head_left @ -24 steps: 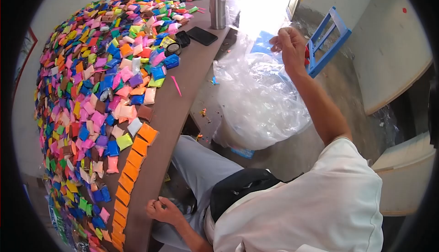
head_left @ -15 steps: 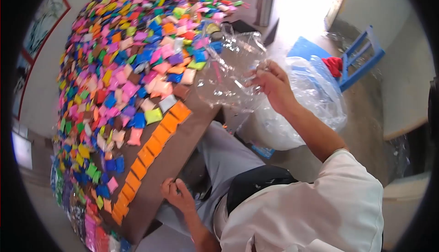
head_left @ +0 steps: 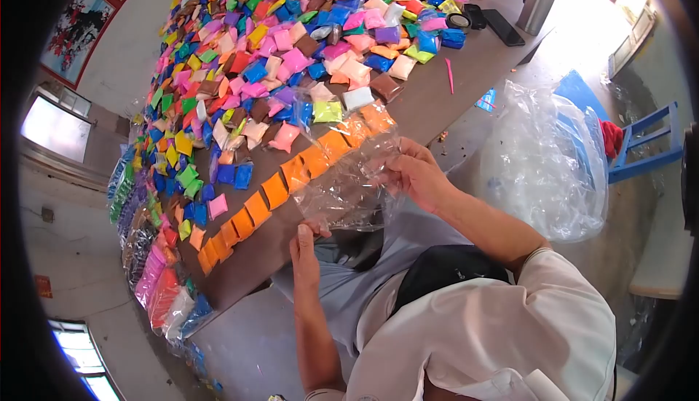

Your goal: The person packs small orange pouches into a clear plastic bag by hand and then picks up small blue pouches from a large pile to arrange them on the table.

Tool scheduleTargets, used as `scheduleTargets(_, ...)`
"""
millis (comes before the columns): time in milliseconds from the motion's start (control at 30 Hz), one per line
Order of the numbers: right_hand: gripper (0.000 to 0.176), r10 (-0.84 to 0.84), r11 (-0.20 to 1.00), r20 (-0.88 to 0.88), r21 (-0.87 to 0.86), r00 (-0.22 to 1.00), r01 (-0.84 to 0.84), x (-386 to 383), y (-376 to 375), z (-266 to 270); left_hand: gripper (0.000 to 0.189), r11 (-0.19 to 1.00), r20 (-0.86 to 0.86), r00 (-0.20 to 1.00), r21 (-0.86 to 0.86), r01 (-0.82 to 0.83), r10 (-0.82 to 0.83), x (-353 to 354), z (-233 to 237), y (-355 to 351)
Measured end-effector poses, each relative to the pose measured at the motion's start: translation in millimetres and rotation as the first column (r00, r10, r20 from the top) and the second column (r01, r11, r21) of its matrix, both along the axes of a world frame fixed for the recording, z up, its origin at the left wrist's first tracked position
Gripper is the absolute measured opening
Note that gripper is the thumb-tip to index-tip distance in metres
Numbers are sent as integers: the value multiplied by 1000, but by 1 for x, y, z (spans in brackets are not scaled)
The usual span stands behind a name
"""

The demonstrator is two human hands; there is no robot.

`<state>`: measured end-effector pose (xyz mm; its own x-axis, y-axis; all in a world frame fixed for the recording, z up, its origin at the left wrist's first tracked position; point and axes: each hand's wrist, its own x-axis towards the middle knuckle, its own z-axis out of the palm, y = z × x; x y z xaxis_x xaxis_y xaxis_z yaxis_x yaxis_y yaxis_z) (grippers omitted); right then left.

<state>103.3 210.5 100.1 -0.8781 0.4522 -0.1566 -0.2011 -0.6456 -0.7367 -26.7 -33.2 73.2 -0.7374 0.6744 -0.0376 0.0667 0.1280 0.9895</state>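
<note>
A clear plastic bag (head_left: 342, 197) hangs over the table's near edge, held between my two hands. My right hand (head_left: 416, 175) pinches its right side. At its lower left corner my left hand (head_left: 306, 244) closes thumb and fingers on the edge. Behind the bag runs a slanting row of orange packets (head_left: 274, 190), laid side by side; the bag's film partly covers the upper end of the row. A yellow-green packet (head_left: 328, 112) and a white packet (head_left: 357, 98) lie just beyond the row.
A big heap of colourful packets (head_left: 291, 59) covers the table's far side. A steel flask (head_left: 537, 4), a phone (head_left: 503, 27) and a pink stick (head_left: 449, 77) are at the right end. On the floor stand a large clear sack (head_left: 539, 168) and a blue stool (head_left: 644, 142).
My right hand has brought the plastic bag down and across to the orange row. My left hand has risen from the table edge to the bag's corner. The view has shifted.
</note>
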Motion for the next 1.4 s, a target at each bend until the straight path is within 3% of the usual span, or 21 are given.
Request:
scheduleTargets(200, 21, -80, 996, 151, 61, 985, 72, 0, -11, 5, 52, 995, -160, 983, -50, 85, -92, 7, 13, 6)
scheduleTargets(300, 19, -128, 980, 146, 173, 981, 102, 5, -19, 16, 53, 999, -205, 978, -6, 47, -47, 10, 15, 9)
scheduleTargets(400, 19, -206, 904, 112, 402, 972, 145, 4, -21, 5, 55, 999, -247, 969, 35, 23, -13, 14, 10, 9)
scheduleTargets(500, 18, -233, 862, 104, 483, 967, 156, 4, -26, 8, 56, 998, -320, 946, -13, 59, -60, 13, 9, 3)
scheduleTargets(600, 17, -158, 880, 67, 461, 985, 110, 4, -34, 10, 52, 999, -185, 982, -35, 26, -32, 18, 16, 3)
scheduleTargets(800, 18, -57, 970, 84, 240, 995, 35, 4, -39, 12, 53, 993, -333, 943, -106, -59, 21, 7, 8, 5)
scheduleTargets(900, 20, -28, 988, 44, 152, 999, 21, 3, -36, 1, 54, 994, -257, 962, -32, -108, 96, 8, -2, 6)
scheduleTargets(1000, 22, 12, 999, 78, 39, 997, -15, 2, -36, 3, 47, 990, -216, 974, -104, -94, 70, 12, 3, 5)
scheduleTargets(1100, 23, 78, 994, 39, -74, 996, -75, 0, -35, 0, 40, 983, -501, 865, -169, -70, -24, 7, -4, 0)
scheduleTargets(1200, 24, 113, 982, 59, -157, 992, -102, 1, -38, 8, 30, 988, -423, 903, -96, -122, 70, 12, 0, 5)
scheduleTargets(1400, 18, 91, 990, -34, -105, 995, -94, 3, -22, -24, 27, 989, -437, 895, -71, -128, 85, 7, 1, 0)
